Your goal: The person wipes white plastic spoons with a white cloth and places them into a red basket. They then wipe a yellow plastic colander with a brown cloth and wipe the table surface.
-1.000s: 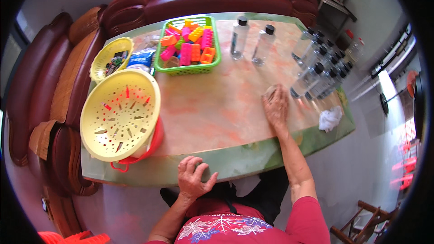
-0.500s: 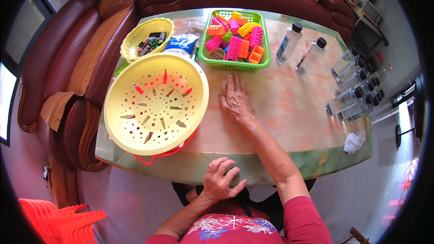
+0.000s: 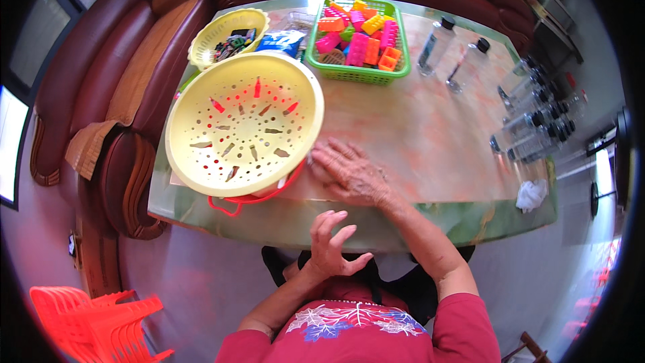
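Fingers (image 3: 332, 155) of the right hand (image 3: 353, 179), grip hidden, have been brought beside the yellow colander (image 3: 252, 121) near the front edge of the surface (image 3: 416, 154), while the left hand (image 3: 329, 253) is held wide.

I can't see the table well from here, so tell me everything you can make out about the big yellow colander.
The colander is a wide, round, pale yellow bowl, apparently plastic, with a smooth broad rim. Small round holes and larger bottle-shaped slots pierce it, some showing red. It sits open side up on a red container with a loop handle, at the left part of the table. The right hand's fingers are close to its right side; whether they touch is unclear.
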Action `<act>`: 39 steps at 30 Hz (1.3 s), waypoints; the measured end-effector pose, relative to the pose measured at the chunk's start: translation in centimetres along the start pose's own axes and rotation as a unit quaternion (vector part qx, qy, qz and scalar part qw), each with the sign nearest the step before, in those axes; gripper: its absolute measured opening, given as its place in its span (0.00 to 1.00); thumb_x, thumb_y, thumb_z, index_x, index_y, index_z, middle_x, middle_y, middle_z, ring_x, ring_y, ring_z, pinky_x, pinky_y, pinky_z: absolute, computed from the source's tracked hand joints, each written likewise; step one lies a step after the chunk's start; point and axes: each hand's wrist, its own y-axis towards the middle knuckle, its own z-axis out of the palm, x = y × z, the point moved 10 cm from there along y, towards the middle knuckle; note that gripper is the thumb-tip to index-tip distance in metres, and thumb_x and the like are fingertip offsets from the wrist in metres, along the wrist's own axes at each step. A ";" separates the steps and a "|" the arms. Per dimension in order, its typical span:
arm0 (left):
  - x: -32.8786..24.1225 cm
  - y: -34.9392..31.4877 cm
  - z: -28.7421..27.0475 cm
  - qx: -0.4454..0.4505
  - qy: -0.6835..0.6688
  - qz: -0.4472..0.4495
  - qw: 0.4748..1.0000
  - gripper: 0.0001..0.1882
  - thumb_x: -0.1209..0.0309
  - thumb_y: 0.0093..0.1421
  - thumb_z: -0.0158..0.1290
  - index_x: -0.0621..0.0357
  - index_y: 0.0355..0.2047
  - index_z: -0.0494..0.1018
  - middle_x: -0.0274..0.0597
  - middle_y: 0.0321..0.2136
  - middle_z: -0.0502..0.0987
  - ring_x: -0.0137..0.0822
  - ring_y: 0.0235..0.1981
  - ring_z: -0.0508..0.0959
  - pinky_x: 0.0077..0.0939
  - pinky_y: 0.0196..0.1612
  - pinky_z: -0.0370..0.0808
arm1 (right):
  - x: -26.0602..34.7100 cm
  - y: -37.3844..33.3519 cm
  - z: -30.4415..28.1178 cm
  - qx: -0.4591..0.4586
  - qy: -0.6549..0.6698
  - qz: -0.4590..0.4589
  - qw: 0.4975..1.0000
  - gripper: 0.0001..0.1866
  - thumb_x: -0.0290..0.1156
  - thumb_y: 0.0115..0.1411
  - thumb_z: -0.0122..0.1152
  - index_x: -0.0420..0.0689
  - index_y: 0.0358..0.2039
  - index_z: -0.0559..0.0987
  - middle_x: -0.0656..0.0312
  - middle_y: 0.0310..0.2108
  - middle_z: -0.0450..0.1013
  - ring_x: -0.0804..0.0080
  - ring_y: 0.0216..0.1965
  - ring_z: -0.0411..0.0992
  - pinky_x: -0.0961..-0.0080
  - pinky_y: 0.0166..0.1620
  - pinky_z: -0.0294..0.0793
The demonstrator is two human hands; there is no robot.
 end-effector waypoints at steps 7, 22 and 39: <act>0.3 -0.4 -1.0 -0.039 -0.025 0.014 0.999 0.36 0.47 0.47 0.59 0.57 0.49 0.62 0.52 0.51 0.62 0.49 0.54 0.60 0.45 0.57 0.57 | 7.4 -3.5 0.3 -0.012 0.015 -0.039 0.999 0.32 0.45 0.53 0.53 0.48 0.59 0.64 0.59 0.63 0.57 0.62 0.65 0.54 0.55 0.61 0.52; -1.8 1.2 4.9 0.263 0.109 0.007 0.959 0.46 0.49 0.37 0.66 0.52 0.56 0.63 0.49 0.57 0.60 0.52 0.60 0.57 0.50 0.61 0.51 | 2.1 -23.8 -8.6 -0.145 -0.158 0.183 0.959 0.24 0.42 0.54 0.58 0.59 0.54 0.70 0.68 0.59 0.63 0.66 0.60 0.59 0.56 0.63 0.47; -1.7 0.4 6.5 0.324 0.180 0.008 0.929 0.49 0.48 0.34 0.67 0.45 0.59 0.63 0.48 0.61 0.57 0.51 0.63 0.54 0.55 0.62 0.48 | -9.6 -43.9 0.0 -0.757 0.338 0.450 0.332 0.25 0.38 0.66 0.44 0.38 0.59 0.61 0.55 0.57 0.62 0.63 0.57 0.60 0.69 0.59 0.59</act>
